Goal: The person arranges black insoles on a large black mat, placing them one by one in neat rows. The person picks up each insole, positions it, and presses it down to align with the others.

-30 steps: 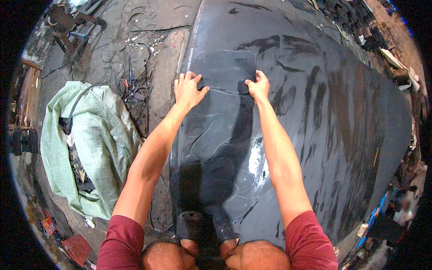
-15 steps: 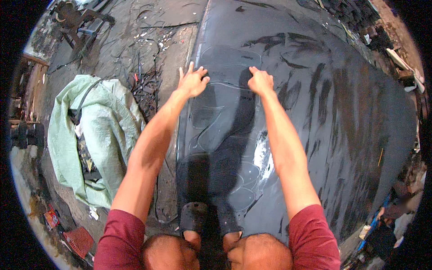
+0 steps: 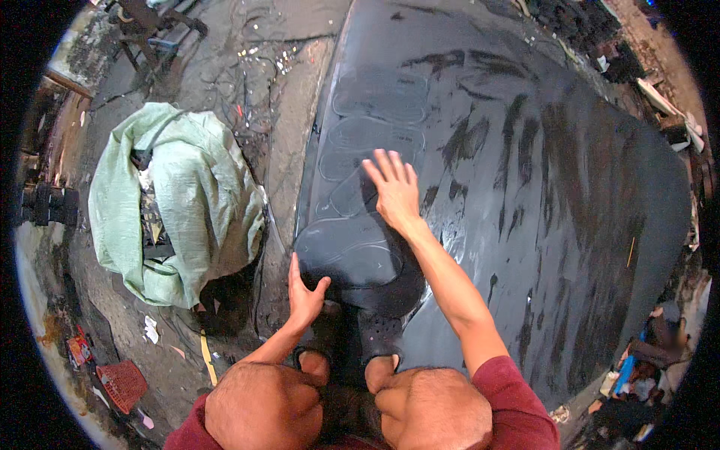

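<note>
A large black rubber-like sheet [image 3: 517, 247] lies on the ground before me, with several sole-shaped outlines [image 3: 379, 142] traced in thin pale lines down its left side. Nearest my feet is a broad rounded dark shape [image 3: 349, 255] with a curved line inside it; whether it is a loose piece or part of the sheet I cannot tell. My left hand [image 3: 304, 296] is at this shape's lower left edge, thumb spread away from the fingers. Farther out, my right hand [image 3: 396, 196] is over the outlines, palm down, fingers stretched; nothing shows in it.
A pale green woven sack [image 3: 191, 187] with dark scraps in its opening stands on the floor to the left. Beyond it is a small dark stool-like frame [image 3: 154, 30]. A red basket [image 3: 122, 386] sits at lower left. Mixed clutter [image 3: 649, 360] lines the right edge.
Both hands have come back toward me from the far outlines, the left one the most. My right hand has changed from curled to stretched fingers. The rounded dark shape now shows near my feet.
</note>
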A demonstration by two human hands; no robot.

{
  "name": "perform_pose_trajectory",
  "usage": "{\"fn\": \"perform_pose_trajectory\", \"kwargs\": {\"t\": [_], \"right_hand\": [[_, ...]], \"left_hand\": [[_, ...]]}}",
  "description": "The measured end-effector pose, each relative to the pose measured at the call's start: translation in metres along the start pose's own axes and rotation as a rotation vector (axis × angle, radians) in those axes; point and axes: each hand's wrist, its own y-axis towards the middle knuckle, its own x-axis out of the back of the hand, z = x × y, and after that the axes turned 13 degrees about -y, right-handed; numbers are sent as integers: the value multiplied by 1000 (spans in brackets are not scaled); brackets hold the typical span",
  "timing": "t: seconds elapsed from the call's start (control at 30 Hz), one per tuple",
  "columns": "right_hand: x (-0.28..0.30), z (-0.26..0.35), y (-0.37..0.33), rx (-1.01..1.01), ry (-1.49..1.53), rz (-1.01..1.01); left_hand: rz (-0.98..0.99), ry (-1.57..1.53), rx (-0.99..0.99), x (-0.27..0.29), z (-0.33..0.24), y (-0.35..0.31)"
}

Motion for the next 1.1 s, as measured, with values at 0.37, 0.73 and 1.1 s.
{"fn": "perform_pose_trajectory", "kwargs": {"t": [0.37,0.73,1.1], "right_hand": [[65,-31,70,252,-55,175],[49,12,-71,52,1083,471],[57,128,-143,167,-112,371]], "left_hand": [[95,-770,186,45,-55,-9],[-462,-1018,-155,158,-133,9],[-368,-1064,-138,116,-124,8]]}}
